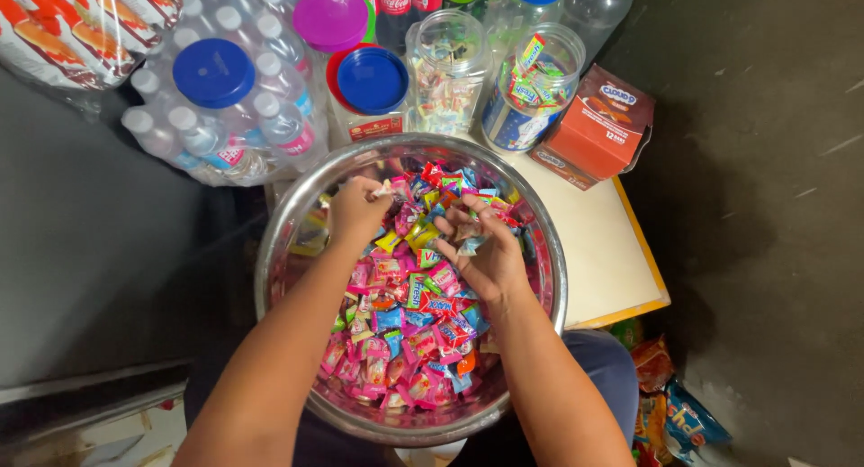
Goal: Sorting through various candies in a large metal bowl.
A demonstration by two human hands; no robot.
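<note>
Fingers (382, 190) of the left hand (358, 211) are closed in a pinch on one small wrapped sweet (388, 189), held just above the heap; the right hand (481, 251) lies palm-up over the middle of the heap, its fingers half curled around a few pale-wrapped sweets (468, 242), though how firmly it grips them is hard to tell from above. Both hands work inside a wide steel bowl (279, 278), filled with wrapped candies (405, 341) in pink, blue, red and yellow; the bowl seems to rest on the person's lap and against the edge of a pale bench (603, 251) with a yellow rim. Dark grey floor (765, 206) lies to the right of it, a grey wall or panel (90, 251) to the left. Behind the bowl stand two clear jars (450, 71) of sweets, a blue-lidded tub (372, 85), a pink lid (331, 19), and an orange carton (598, 125) at the bench's far corner; a shrink-wrapped pack of water bottles (225, 98) crowds the left side, with snack bags (81, 26) beyond it. More snack packets (666, 404) lie on the floor at lower right.
</note>
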